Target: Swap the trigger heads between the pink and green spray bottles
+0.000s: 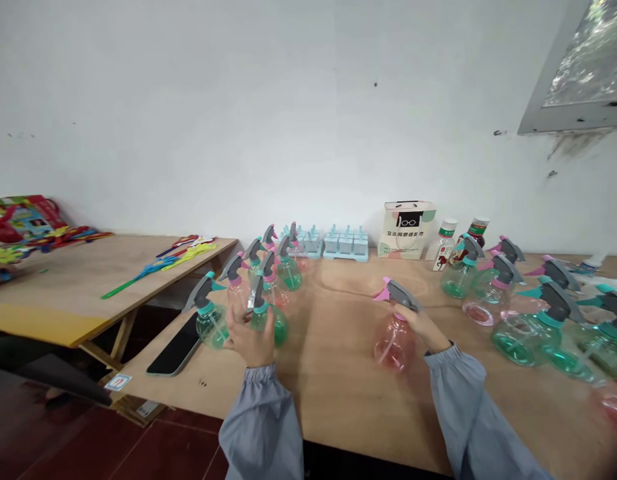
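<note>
My left hand [252,340] is closed around a round green spray bottle [279,327] with a grey and teal trigger head. It stands among a cluster of pink and green spray bottles. Another green spray bottle [211,325] is just left of that hand. My right hand [422,325] grips a pink spray bottle [394,347] at its neck, under the grey and pink trigger head. Its fingers are partly hidden behind the bottle. This bottle is upright, apart from the others, near the middle of the table.
Several more spray bottles [519,337] crowd the table's right side. Along the wall are light-blue ice-pop moulds [345,245], a paper bag [406,233] and two labelled bottles [444,245]. A phone [176,348] lies at left. Another table [88,280] bears colourful hand-shaped items.
</note>
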`<state>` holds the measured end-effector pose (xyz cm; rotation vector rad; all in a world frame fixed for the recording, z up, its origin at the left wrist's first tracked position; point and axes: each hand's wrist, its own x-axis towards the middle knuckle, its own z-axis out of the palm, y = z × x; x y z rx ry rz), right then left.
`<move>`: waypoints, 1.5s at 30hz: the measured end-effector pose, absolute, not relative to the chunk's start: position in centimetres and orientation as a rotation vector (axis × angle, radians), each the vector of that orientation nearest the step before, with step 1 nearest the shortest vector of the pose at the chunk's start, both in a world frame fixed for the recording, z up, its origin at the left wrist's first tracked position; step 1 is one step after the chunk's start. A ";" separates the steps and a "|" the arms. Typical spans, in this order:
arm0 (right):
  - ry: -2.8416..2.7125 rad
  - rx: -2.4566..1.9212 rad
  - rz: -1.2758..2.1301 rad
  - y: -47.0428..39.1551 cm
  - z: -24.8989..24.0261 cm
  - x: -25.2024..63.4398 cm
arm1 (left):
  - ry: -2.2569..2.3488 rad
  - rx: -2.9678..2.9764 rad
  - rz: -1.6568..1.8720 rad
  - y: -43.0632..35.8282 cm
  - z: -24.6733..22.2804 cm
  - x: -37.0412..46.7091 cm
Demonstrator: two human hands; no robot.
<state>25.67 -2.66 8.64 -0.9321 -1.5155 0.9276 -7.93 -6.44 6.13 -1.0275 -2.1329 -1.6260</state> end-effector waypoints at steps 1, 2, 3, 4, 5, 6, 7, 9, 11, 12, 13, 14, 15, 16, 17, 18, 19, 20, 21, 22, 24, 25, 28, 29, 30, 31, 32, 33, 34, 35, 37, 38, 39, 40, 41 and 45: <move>-1.500 -0.893 1.010 -2.6 8.8 25.6 | -2.124 -1.062 -1.610 -6.4 6.0 -7.3; -1.480 -0.856 1.088 -2.6 8.9 25.5 | -2.110 -1.130 -1.586 -6.4 5.9 -6.5; -1.461 -0.826 1.149 -2.7 9.1 25.3 | -2.090 -1.224 -1.560 -6.3 5.8 -5.6; -1.450 -0.805 1.186 -2.8 9.2 25.1 | -2.060 -1.337 -1.543 -6.2 5.7 -4.6; -1.451 -0.796 1.203 -3.0 9.4 24.9 | -2.023 -1.454 -1.533 -6.0 5.6 -3.6; -1.461 -0.795 1.198 -3.1 9.4 24.8 | -1.986 -1.567 -1.523 -5.7 5.6 -2.6; -1.472 -0.798 1.175 -3.3 9.5 24.6 | -1.957 -1.665 -1.513 -5.4 5.6 -1.6; -1.497 -0.789 1.111 -3.5 9.6 24.5 | -1.935 -1.808 -1.496 -4.4 5.8 0.1; -1.487 -0.756 1.058 -3.5 9.5 24.4 | -1.941 -1.905 -1.485 -3.3 6.0 1.4; -1.473 -0.744 1.046 -3.4 9.5 24.4 | -1.948 -1.935 -1.490 -2.7 6.1 1.8; -1.455 -0.744 1.040 -3.3 9.4 24.3 | -1.952 -1.953 -1.513 -2.2 6.1 2.2; -1.437 -0.752 1.040 -3.2 9.3 24.3 | -1.949 -1.966 -1.553 -1.8 6.0 2.4; -1.422 -0.765 1.048 -3.1 9.2 24.3 | -1.938 -1.976 -1.608 -1.4 5.9 2.6; -1.416 -0.778 1.068 -3.1 9.1 24.2 | -1.919 -1.983 -1.673 -1.2 5.6 2.7; -1.413 -0.791 1.099 -3.1 9.0 24.2 | -1.893 -1.993 -1.736 -1.1 5.3 2.7; -1.406 -0.801 1.138 -3.1 9.0 24.1 | -1.868 -2.007 -1.784 -1.0 4.9 2.7; -1.391 -0.804 1.176 -3.2 9.0 24.0 | -1.848 -2.029 -1.811 -1.0 4.5 2.7; -1.374 -0.803 1.211 -3.4 9.0 23.9 | -1.840 -2.054 -1.823 -1.0 4.1 2.6; -1.347 -0.802 1.227 -3.5 9.1 23.9 | -1.841 -2.080 -1.824 -1.1 3.8 2.5; -1.315 -0.801 1.224 -3.7 9.2 23.8 | -1.844 -2.111 -1.820 -1.1 3.5 2.5; -1.269 -0.799 1.193 -3.9 9.4 23.7 | -1.846 -2.163 -1.816 -1.1 3.1 2.5; -1.257 -0.802 1.185 -4.0 9.4 23.7 | -1.839 -2.180 -1.820 -1.1 3.0 2.5; -1.248 -0.832 1.251 -4.0 9.4 23.9 | -1.821 -2.211 -1.825 -1.1 3.1 2.6; -1.253 -0.841 1.283 -3.9 9.3 23.9 | -1.825 -2.219 -1.820 -1.1 3.2 2.6; -1.264 -0.847 1.300 -3.9 9.3 23.9 | -1.834 -2.225 -1.813 -1.1 3.2 2.6; -1.283 -0.849 1.296 -3.9 9.3 23.9 | -1.844 -2.230 -1.805 -1.1 3.3 2.6; -1.309 -0.845 1.268 -3.8 9.3 23.9 | -1.852 -2.233 -1.797 -1.1 3.3 2.6; -1.335 -0.837 1.222 -3.9 9.4 23.9 | -1.854 -2.233 -1.793 -1.1 3.3 2.6; -1.353 -0.827 1.169 -3.9 9.5 23.8 | -1.852 -2.233 -1.793 -1.1 3.3 2.5; -1.366 -0.817 1.121 -3.9 9.6 23.7 | -1.847 -2.229 -1.796 -1.1 3.3 2.5; -1.369 -0.798 1.076 -4.1 9.8 23.5 | -1.837 -2.223 -1.797 -1.0 3.2 2.5; -1.364 -0.793 1.089 -4.1 9.8 23.4 | -1.834 -2.223 -1.792 -1.0 3.2 2.6; -1.357 -0.795 1.123 -4.2 9.8 23.3 | -1.833 -2.228 -1.783 -1.0 3.2 2.6; -1.348 -0.804 1.166 -4.2 9.8 23.2 | -1.832 -2.234 -1.771 -1.0 3.2 2.6; -1.334 -0.820 1.211 -4.2 9.7 23.2 | -1.832 -2.239 -1.759 -1.0 3.2 2.6; -1.277 -0.855 1.255 -4.1 9.3 23.2 | -1.832 -2.245 -1.755 -1.0 3.2 2.5</move>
